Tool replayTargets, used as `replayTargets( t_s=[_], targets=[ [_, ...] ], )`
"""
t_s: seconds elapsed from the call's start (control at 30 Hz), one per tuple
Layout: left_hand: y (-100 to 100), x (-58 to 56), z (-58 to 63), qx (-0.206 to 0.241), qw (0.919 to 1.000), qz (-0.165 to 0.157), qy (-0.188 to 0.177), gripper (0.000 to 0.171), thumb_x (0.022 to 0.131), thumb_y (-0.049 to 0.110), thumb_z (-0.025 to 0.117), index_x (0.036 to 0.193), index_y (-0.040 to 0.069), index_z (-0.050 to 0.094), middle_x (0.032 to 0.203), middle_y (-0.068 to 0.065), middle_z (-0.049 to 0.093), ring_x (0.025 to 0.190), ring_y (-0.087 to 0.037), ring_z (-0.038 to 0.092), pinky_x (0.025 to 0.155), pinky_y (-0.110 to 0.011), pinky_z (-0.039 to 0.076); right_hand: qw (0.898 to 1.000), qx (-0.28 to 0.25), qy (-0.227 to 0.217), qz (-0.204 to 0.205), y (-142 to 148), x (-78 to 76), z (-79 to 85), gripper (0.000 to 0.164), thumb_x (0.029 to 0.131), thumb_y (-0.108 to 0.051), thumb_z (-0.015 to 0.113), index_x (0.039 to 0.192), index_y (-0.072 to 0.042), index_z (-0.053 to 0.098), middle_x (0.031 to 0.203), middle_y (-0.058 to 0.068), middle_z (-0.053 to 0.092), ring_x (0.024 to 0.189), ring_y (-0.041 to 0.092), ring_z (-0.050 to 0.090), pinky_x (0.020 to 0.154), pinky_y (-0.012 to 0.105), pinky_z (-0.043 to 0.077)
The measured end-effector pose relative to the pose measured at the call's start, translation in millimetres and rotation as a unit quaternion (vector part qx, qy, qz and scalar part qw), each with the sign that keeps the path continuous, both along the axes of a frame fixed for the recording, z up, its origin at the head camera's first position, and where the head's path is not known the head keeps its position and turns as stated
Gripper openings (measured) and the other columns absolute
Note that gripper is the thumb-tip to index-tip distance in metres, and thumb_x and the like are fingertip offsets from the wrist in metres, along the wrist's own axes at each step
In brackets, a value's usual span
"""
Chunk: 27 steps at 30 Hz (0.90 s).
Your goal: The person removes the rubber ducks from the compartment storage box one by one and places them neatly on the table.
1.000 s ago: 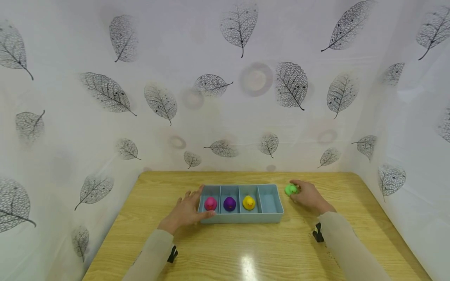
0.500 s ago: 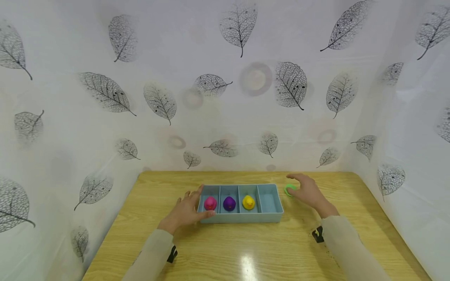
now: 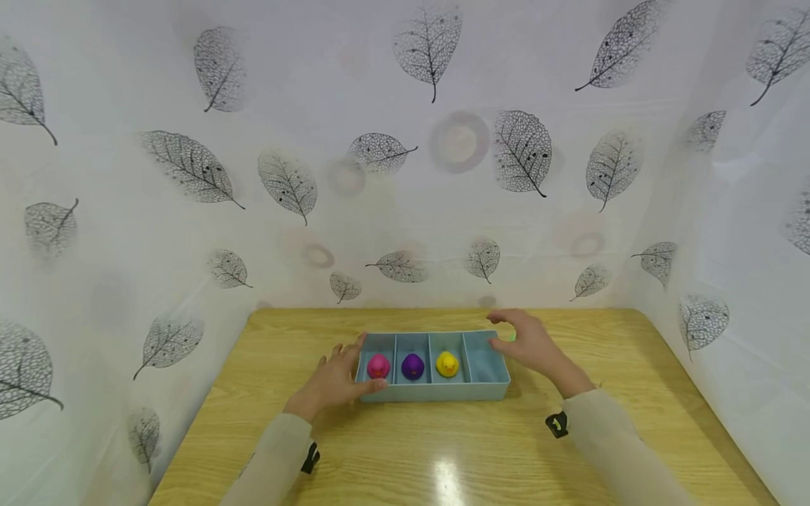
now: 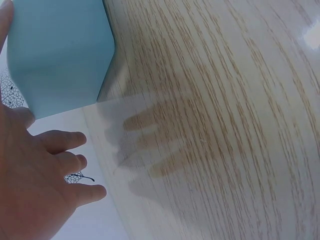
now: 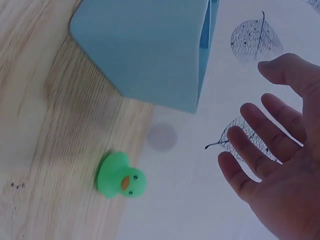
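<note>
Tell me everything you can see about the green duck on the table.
The green duck is a toy, smooth and rubbery-looking, with a rounded body, round head, two black eyes and an orange beak. It sits upright on the wooden tabletop, outside the blue tray, near its end on the person's right. Nothing visible touches it except the tabletop; the right hand is apart from it, though hiding most of it in the head view.

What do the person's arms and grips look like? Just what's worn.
Left sleeve and right sleeve: long, plain-looking, pale beige, ending at the wrist. A small black fitting shows on the inner side of each cuff: left fitting, right fitting. Left grip and right grip are bare, ungloved human hands.
</note>
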<state>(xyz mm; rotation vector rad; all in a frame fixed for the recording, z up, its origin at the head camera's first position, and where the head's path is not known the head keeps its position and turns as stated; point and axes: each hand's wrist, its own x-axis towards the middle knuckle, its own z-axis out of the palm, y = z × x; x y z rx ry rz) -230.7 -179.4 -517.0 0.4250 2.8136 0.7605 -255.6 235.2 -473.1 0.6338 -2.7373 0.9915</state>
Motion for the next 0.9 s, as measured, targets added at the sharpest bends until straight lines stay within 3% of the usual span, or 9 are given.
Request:
replayTargets(
  t_s=[0.3, 0.9],
  targets=[
    [0.6, 1.0, 0.2, 0.006, 1.0, 0.0, -0.001, 0.115, 0.089, 0.076, 0.066, 0.171, 0.024, 0.006, 0.168, -0.019, 0.038, 0.16, -0.053, 0.015, 0.125, -0.077, 0.009, 0.999, -0.015, -0.027, 0.036, -22.3, 3.1, 1.8, 0.047, 0.093, -0.012, 0.078, 0.137, 0.0, 0.066, 0.132, 0.018, 0.072, 0.119, 0.039, 0.066, 0.097, 0.061, 0.056],
    [1.0, 3.3, 3.2, 0.007, 1.0, 0.003, -0.006, 0.115, 0.088, 0.076, 0.067, 0.172, 0.024, 0.007, 0.166, -0.021, 0.041, 0.16, -0.053, 0.016, 0.126, -0.077, 0.01, 0.994, -0.016, -0.058, 0.087, -44.9, 5.3, -5.9, 0.048, 0.093, -0.013, 0.078, 0.136, 0.003, 0.065, 0.133, 0.022, 0.07, 0.12, 0.043, 0.065, 0.104, 0.061, 0.055]
  ],
)
